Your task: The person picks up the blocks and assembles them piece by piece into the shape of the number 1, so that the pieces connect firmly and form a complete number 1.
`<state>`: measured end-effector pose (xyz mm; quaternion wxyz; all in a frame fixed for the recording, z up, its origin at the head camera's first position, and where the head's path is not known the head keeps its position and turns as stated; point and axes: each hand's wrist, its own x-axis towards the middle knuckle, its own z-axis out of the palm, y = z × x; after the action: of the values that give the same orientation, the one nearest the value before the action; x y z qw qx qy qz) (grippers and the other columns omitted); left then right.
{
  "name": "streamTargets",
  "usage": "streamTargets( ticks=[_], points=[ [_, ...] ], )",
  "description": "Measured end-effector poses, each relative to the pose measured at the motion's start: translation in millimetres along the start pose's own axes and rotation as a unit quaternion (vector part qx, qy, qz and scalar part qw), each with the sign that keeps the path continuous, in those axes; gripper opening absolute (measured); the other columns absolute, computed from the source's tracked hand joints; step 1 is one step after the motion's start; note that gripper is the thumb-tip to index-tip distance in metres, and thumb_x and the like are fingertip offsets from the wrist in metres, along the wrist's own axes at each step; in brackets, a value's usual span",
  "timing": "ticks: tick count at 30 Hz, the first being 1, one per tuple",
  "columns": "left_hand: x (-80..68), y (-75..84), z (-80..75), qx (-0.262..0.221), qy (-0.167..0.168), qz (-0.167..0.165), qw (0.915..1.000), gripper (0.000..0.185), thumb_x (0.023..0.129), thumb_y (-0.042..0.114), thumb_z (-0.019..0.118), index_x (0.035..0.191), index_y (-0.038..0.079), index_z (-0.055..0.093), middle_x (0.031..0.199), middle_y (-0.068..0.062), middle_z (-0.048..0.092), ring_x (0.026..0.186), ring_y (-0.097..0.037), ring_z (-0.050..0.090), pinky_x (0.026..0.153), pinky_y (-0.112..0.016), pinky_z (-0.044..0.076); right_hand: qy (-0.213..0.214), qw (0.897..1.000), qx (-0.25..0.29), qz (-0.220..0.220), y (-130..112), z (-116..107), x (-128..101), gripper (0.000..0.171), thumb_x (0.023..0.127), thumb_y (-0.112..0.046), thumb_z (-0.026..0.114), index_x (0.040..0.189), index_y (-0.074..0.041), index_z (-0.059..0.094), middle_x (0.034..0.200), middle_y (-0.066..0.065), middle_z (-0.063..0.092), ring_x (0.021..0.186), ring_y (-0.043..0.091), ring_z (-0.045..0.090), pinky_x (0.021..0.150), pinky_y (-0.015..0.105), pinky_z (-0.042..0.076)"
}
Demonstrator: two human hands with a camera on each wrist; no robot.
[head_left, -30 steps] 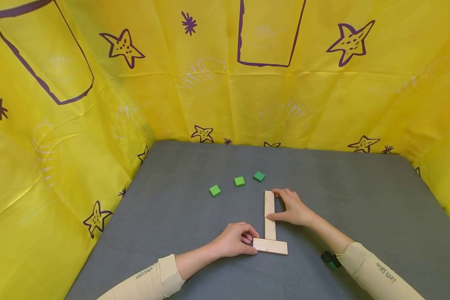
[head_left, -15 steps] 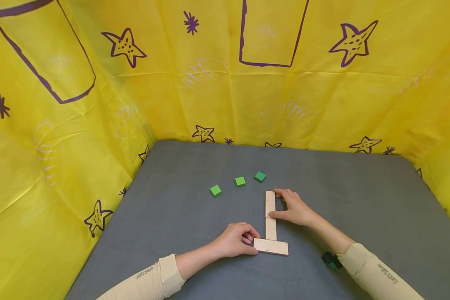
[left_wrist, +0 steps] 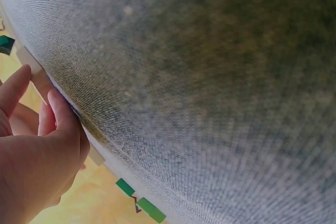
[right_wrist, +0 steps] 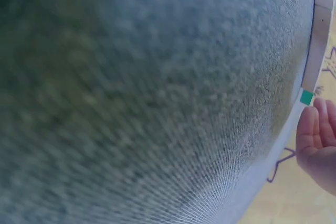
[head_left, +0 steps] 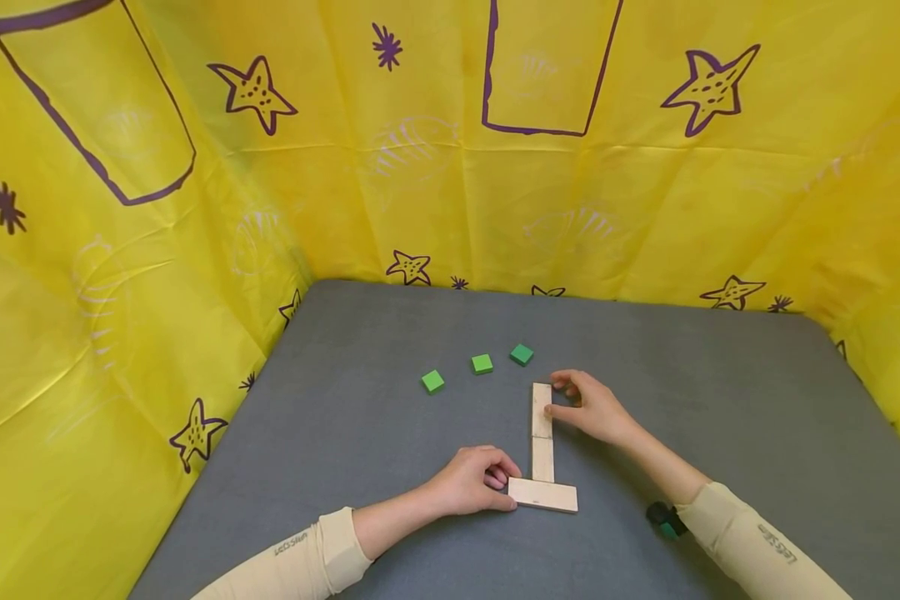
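Observation:
Three flat wooden blocks lie on the grey table [head_left: 720, 400]. A far block [head_left: 542, 400] and a middle block [head_left: 543, 458] form a line running away from me, and a near block [head_left: 543, 495] lies crosswise at its close end. My left hand [head_left: 504, 487] has curled fingers, with thumb and fingertips pinching the near block's left end; the left wrist view shows those fingers [left_wrist: 60, 114] at the block's edge. My right hand [head_left: 558, 396] rests beside the far block with fingers relaxed and the thumb touching its right side. Three green cubes [head_left: 482, 363] sit just beyond.
Yellow cloth walls [head_left: 120, 275] with purple stars enclose the table on three sides. A small green and black device [head_left: 663, 520] sits at my right wrist. In the right wrist view a green cube [right_wrist: 306, 97] shows beside the wooden line [right_wrist: 320, 24].
My right hand has slid away from me along the wooden line; its thumb went from the joint to the far block's side, and its fingers lifted off the far end. The left hand stayed put.

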<state>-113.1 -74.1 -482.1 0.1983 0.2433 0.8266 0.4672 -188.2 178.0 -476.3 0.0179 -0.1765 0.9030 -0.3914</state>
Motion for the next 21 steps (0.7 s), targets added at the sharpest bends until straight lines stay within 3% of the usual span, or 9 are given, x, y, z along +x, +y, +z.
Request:
streamTargets(
  ticks=[13, 21],
  points=[
    [0.4, -1.1, 0.1, -0.004, 0.002, -0.002, 1.0000, 0.028, 0.072, 0.003, 0.085, 0.096, 0.007, 0.070, 0.083, 0.008, 0.057, 0.075, 0.001, 0.056, 0.072, -0.014, 0.051, 0.008, 0.998, 0.044, 0.046, -0.3, -5.6, 13.6, 0.041, 0.088, -0.023, 0.074, 0.120, -0.002, 0.061, 0.115, 0.013, 0.065, 0.105, 0.029, 0.056, 0.091, 0.048, 0.048],
    [-0.7, -0.1, 0.5, -0.001, 0.003, -0.001, 1.0000, 0.028, 0.072, 0.003, 0.085, 0.095, 0.006, 0.070, 0.083, 0.008, 0.057, 0.075, 0.000, 0.057, 0.071, -0.014, 0.051, -0.004, 0.995, 0.059, 0.078, -0.1, -8.8, 21.9, 0.045, 0.087, -0.026, 0.074, 0.123, -0.003, 0.060, 0.117, 0.015, 0.065, 0.106, 0.030, 0.055, 0.087, 0.043, 0.047]
  ],
)
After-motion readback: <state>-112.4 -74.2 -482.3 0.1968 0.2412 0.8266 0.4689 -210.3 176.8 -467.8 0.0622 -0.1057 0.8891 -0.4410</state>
